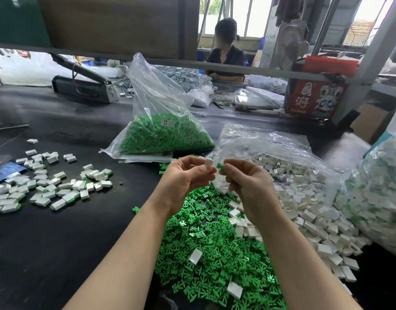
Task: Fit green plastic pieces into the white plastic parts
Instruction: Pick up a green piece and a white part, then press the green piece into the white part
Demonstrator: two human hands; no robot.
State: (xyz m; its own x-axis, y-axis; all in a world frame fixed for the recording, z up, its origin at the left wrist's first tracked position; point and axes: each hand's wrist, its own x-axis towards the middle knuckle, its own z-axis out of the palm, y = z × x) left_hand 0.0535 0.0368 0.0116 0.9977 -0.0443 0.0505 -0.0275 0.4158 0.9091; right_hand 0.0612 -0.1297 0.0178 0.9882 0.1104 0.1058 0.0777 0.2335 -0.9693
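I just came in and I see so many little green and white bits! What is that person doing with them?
The person is putting small parts together. The left hand pinches a white plastic part and the right hand pinches a green plastic piece, held close but not joined yet. Loose green pieces and white parts lie heaped below on the dark table, and finished ones sit to the left.

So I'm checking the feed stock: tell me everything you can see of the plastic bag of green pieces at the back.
The bag of green pieces is clear, crinkled thin plastic, lying on the black table behind the hands. Its lower part bulges with small green plastic pieces; the upper part stands up empty and loosely open. A small white printed label sits on its front. It rests on flat, clear plastic sheeting. No hand touches it.
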